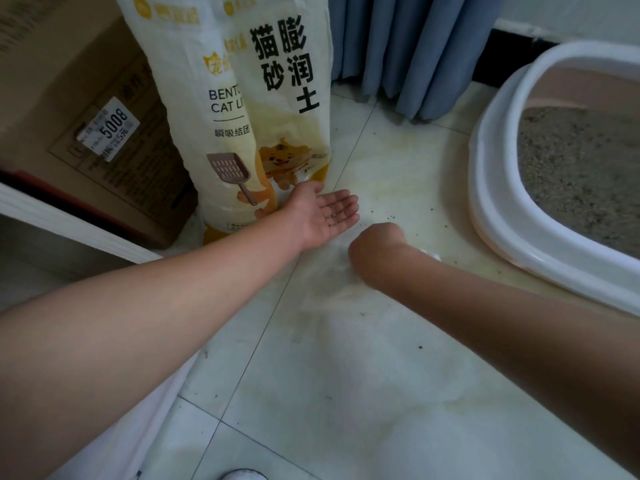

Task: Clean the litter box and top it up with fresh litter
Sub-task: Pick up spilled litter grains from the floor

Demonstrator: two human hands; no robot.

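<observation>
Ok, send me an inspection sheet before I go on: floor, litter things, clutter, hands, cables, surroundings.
Surface: tiled floor, pale with yellowish stains; loose grains are scattered on it.
Job's things: litter box at right, white rim, grey litter inside; two litter bags stand at left.
Clutter: cardboard box beside the bags.
Hands: left hand open, palm up, with a few grains on it; right hand bent down to the floor, fingers hidden.
Cables: nothing seen.
Surroundings: blue curtain at the back.
</observation>
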